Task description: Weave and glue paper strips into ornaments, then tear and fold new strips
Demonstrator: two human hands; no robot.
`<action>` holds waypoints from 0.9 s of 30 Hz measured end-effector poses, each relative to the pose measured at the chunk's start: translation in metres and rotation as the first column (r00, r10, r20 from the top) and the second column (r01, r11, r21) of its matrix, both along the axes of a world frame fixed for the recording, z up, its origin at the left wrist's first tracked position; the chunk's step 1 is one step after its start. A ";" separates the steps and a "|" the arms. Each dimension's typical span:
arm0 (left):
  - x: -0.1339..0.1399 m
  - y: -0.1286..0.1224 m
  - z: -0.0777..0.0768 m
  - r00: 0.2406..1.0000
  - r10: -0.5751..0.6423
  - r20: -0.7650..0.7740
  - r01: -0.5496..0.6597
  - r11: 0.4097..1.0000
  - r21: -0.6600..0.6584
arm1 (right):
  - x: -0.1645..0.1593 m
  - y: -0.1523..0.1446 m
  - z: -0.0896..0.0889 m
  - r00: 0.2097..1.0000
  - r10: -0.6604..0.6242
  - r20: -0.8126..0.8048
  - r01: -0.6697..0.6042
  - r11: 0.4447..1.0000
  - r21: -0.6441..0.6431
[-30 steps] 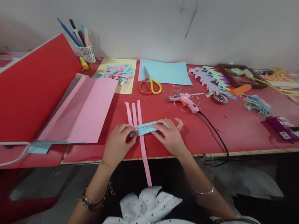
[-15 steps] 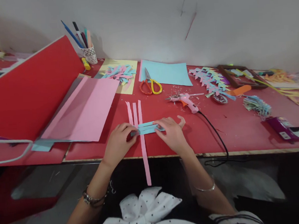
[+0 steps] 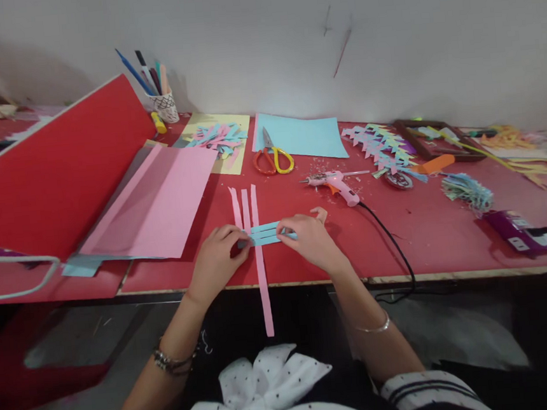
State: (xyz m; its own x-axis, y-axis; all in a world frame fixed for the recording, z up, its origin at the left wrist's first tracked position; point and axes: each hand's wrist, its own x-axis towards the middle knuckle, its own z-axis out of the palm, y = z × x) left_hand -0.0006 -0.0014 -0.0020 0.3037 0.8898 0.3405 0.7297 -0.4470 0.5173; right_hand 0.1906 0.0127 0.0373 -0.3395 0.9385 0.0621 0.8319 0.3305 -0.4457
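Several light blue paper strips (image 3: pixel 266 233) lie crosswise over pink paper strips (image 3: pixel 262 282) at the front of the red table. One pink strip hangs past the table edge toward me; the other pink ends point away. My left hand (image 3: pixel 220 253) pinches the left ends of the blue strips where they cross the pink ones. My right hand (image 3: pixel 309 240) is closed on the blue strips farther right, thumb and forefinger together. My fingers hide both ends of the blue strips.
Scissors (image 3: pixel 273 160) and a pink glue gun (image 3: pixel 336 183) with a black cord lie beyond my hands. Pink paper sheets (image 3: pixel 158 202) lean by a red board (image 3: pixel 69 165) at left. A blue sheet (image 3: pixel 300 135) and a pen cup (image 3: pixel 164 106) stand near the wall.
My right hand has shifted slightly left along the blue strips, with its fingers closer together. My left hand keeps its pinch at the crossing. The view has tilted a little.
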 end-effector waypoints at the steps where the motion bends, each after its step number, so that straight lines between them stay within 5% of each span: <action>1: 0.000 0.000 0.001 1.000 0.001 -0.003 -0.001 1.000 0.004 | 0.000 0.002 0.002 0.998 -0.010 -0.061 0.008 1.000 -0.024; 4: 0.003 -0.002 0.004 0.999 0.016 -0.044 -0.015 1.000 0.006 | -0.004 0.007 0.010 0.958 0.021 -0.286 -0.043 0.996 -0.072; 8: 0.012 -0.002 0.011 0.980 0.101 -0.169 -0.097 0.995 0.034 | -0.021 0.016 0.016 0.819 0.170 -0.548 -0.278 0.953 -0.120; 12: 0.020 0.000 0.013 0.932 0.242 -0.271 -0.229 0.970 0.076 | -0.034 0.024 0.016 0.740 0.263 -0.619 -0.433 0.890 -0.140; 15: 0.021 0.001 0.011 0.920 0.261 -0.291 -0.241 0.965 0.103 | -0.026 0.029 0.013 0.830 0.259 -0.494 -0.325 0.944 -0.051; 19: 0.019 0.001 0.007 0.940 0.237 -0.243 -0.207 0.968 0.145 | -0.002 0.027 0.006 0.982 0.173 -0.071 -0.169 0.984 0.060; 22: 0.019 0.002 0.005 0.947 0.237 -0.218 -0.207 0.967 0.150 | 0.007 0.019 0.001 0.979 0.134 0.152 -0.143 0.989 0.048; 27: 0.018 0.004 0.002 0.962 0.236 -0.141 -0.225 0.970 0.090 | 0.002 0.014 0.000 0.975 0.064 0.214 -0.077 0.995 0.055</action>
